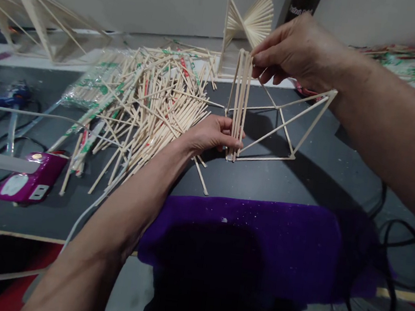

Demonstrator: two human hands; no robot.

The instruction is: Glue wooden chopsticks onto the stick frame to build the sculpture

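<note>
A frame of thin wooden sticks stands on the dark table, its right part an open box of struts. At its left end several upright sticks form a narrow row. My left hand is closed round the lower part of this row, thumb in front. At the top of the row, my right hand pinches the end of a stick, its fingertips partly hidden behind the thumb. A large heap of loose sticks lies just left of my left hand.
A twisted stick model stands behind, near a dark bottle. Larger stick models are at the back left. A magenta power box, a blue glue gun and cables lie left. A purple cloth covers the front edge.
</note>
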